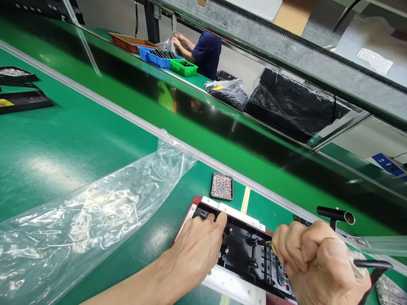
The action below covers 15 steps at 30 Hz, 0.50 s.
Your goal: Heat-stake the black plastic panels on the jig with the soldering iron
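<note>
A black plastic part (244, 250) lies in a white fixture (233, 286) on the green bench. My left hand (199, 250) rests flat on the part's left end, its fingers pressing the top edge and holding nothing. My right hand (313, 258) is closed in a fist round a screwdriver (365, 264) with a clear handle. The tool's tip points left onto the part. A small black tray of screws (221, 186) sits just beyond the fixture.
A large clear plastic bag (95, 212) lies on the bench to the left. A black post (335, 215) stands at the right. Black trays (22, 101) sit far left. Across the conveyor, bagged black goods (286, 101), coloured bins (162, 57) and another person (203, 51).
</note>
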Each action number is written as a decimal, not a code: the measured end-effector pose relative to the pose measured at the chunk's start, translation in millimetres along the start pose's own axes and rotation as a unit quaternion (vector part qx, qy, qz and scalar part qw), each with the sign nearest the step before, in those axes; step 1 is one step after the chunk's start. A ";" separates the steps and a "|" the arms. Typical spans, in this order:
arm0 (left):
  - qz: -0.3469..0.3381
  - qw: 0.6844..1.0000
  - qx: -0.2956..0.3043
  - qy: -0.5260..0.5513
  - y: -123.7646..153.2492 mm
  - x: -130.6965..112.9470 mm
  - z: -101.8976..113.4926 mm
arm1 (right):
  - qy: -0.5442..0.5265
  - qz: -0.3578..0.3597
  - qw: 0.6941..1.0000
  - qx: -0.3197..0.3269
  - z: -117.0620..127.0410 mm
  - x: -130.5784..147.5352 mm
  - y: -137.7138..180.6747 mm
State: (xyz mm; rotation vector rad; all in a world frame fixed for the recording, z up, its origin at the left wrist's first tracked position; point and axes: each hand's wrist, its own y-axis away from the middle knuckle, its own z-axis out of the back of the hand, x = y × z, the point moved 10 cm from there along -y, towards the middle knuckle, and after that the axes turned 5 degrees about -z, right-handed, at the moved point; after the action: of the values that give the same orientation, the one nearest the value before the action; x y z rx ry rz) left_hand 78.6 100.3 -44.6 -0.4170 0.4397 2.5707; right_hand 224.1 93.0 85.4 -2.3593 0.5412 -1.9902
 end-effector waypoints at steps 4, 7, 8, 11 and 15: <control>-0.004 1.000 0.002 0.004 -0.5 1.5 -5.7 | -0.003 -0.007 1.000 0.006 -0.6 -2.1 -0.2; -0.007 1.000 0.007 0.009 -0.7 1.6 -7.9 | 0.001 -0.003 1.000 0.012 -3.1 -0.3 0.3; -0.007 1.000 0.006 0.010 -0.7 1.5 -7.1 | 0.001 -0.003 1.000 0.009 -2.7 0.7 0.3; 0.003 1.000 0.002 0.006 0.3 2.0 -1.5 | 0.009 -0.011 1.000 0.004 2.1 2.4 -1.1; 0.010 1.000 0.013 0.006 1.6 0.6 3.4 | 0.021 -0.049 0.992 0.117 -2.2 -3.1 -3.9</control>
State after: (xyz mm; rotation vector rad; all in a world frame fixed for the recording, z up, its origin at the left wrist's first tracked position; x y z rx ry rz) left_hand 76.6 100.5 -41.4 -0.4202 0.4830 2.5798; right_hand 222.6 97.9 83.7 -2.2480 0.1812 -2.0184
